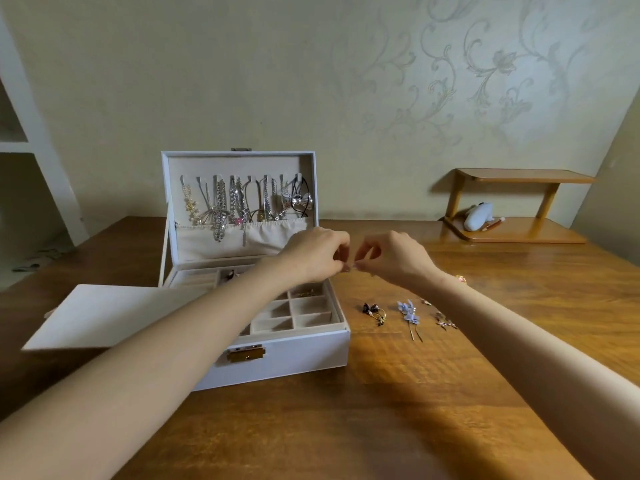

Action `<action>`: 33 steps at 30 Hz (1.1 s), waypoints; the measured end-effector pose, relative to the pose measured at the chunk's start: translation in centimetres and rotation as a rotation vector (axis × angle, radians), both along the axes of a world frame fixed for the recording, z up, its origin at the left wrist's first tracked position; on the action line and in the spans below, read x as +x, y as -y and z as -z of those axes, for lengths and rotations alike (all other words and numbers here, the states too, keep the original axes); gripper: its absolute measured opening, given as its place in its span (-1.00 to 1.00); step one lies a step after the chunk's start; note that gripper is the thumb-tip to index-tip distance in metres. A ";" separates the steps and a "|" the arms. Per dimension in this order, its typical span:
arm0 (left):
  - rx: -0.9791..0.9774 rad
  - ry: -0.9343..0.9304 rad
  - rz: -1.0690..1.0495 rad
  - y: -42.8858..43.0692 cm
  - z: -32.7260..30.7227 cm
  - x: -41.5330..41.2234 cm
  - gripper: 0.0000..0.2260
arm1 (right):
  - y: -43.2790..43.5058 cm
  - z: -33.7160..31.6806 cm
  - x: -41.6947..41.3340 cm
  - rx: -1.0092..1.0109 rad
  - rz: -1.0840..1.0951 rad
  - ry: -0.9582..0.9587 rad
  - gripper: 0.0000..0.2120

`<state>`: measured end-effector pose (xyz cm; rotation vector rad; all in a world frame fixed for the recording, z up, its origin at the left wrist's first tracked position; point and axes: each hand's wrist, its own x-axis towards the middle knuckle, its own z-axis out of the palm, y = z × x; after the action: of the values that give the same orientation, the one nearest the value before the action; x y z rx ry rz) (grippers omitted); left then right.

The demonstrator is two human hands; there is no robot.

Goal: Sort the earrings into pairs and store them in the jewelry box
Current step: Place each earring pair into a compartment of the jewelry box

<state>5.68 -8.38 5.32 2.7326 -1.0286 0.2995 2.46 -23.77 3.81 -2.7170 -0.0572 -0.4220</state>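
A white jewelry box stands open on the wooden table, its lid upright with necklaces hanging inside. Its beige tray has small compartments; one at the back right holds a gold earring, and a dark piece lies in a back compartment. My left hand and my right hand meet above the box's right edge, fingertips pinching a tiny earring between them. On the table to the right of the box lie dark earrings with gold hoops, blue flower earrings and rose-gold earrings.
A flat white panel lies left of the box, partly over it. A small wooden shelf with a white object on it stands at the table's back right. A small pink-gold piece lies by my right wrist. The wall is close behind.
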 end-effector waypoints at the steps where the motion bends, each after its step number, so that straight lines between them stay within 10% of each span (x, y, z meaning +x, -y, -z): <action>1: 0.010 -0.011 0.015 1.1 0.2 0.0 -0.85 | 1.0 0.1 -0.2 -0.004 0.028 -0.006 -0.90; 13: 0.020 -0.189 0.122 15.0 2.3 1.2 -0.82 | 13.1 2.6 -1.9 0.014 0.364 -0.077 -0.88; 33: 0.109 -0.255 0.069 19.8 4.4 2.9 -0.79 | 16.0 5.1 1.0 0.111 0.305 -0.115 -0.87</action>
<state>8.56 -28.16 0.89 2.7292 -1.0925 -0.1175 3.47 -39.77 -1.28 -2.6387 0.4035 -0.3412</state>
